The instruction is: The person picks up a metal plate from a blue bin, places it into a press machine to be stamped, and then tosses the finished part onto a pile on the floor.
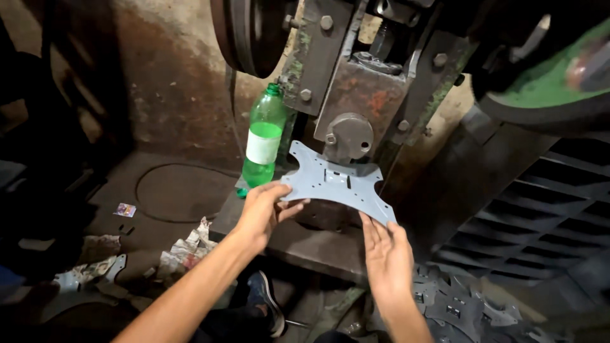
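Both forearms entering from bottom of frame, bare. Left hand (262, 209) pinching near-left corner of plate (333, 181), thumb on top, fingers curled under; clamped on it. Right hand (386, 254) flat and spread, fingertips touching plate's near-right corner from below; not closed around it, supporting only. Plate: grey stamped sheet, X-shaped with four lobes, small square cut-outs at centre, held tilted over press bed (305, 244), far edge just beside die (348, 136). Press (362, 89) rusty, bolted frame, flywheel (251, 35) upper left. Green bottle (264, 140) upright on bed's left end, white label, just behind left hand, not touching. Stack of like plates (464, 305) lower right, near right wrist. Crumpled paper (187, 251) and loose scrap (89, 273) on floor at left. Shoe (264, 302) visible between forearms, below bed.
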